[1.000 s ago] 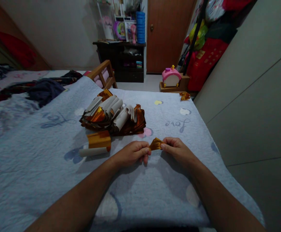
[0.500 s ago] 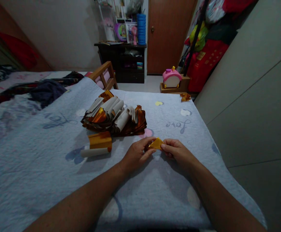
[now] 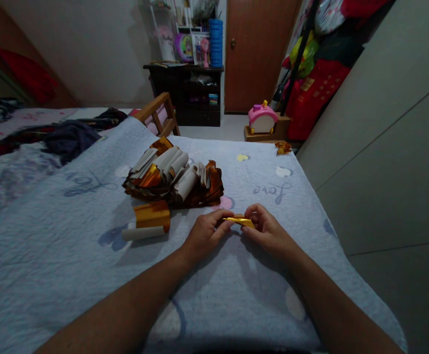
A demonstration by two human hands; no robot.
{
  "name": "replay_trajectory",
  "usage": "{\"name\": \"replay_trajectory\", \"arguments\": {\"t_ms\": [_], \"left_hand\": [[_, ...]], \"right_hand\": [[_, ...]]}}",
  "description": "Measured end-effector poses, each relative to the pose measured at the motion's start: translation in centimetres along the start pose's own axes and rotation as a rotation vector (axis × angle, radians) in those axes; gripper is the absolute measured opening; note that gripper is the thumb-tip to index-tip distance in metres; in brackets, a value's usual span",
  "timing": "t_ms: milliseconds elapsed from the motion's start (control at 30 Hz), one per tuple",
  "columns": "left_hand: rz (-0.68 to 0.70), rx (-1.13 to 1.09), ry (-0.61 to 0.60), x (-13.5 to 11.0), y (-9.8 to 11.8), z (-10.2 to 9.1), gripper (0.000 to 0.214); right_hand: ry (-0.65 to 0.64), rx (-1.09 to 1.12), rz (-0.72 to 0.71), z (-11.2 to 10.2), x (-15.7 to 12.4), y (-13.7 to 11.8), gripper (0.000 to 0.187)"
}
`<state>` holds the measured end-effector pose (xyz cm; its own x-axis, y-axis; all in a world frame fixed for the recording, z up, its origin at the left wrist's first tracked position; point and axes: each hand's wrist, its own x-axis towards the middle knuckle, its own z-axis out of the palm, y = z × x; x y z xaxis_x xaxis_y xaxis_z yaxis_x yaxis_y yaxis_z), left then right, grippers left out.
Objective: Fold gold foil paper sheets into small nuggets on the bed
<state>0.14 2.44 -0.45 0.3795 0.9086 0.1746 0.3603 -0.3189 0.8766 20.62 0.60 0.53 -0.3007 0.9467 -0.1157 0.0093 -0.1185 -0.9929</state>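
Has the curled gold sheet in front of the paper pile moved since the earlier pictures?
No; the curled gold sheet keeps its place beside the bedspread's blue print.

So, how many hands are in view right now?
2: the left hand at the left end of the gold paper, the right hand at its right end. Some fingers are partly hidden.

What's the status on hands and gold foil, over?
Left hand pinching folded gold foil; right hand at its other end, grip unclear. Foil paper pile beyond, apart from both hands; nothing blocking.
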Motion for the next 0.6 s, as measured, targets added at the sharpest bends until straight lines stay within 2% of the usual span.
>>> {"name": "replay_trajectory", "arguments": {"t_ms": [267, 433, 600], "left_hand": [[0.003, -0.039, 0.029, -0.03, 0.23, -0.09, 0.026], [0.049, -0.028, 0.004, -0.05, 0.60, -0.31, 0.019], [0.036, -0.047, -0.026, -0.06, 0.79, -0.38, 0.019]], "right_hand": [[-0.036, -0.099, 0.012, 0.07, -0.08, -0.21, 0.020], [-0.030, -0.135, 0.015, 0.17, -0.18, -0.64, 0.018], [-0.030, -0.171, 0.004, 0.18, -0.14, -0.70, 0.016]]}}
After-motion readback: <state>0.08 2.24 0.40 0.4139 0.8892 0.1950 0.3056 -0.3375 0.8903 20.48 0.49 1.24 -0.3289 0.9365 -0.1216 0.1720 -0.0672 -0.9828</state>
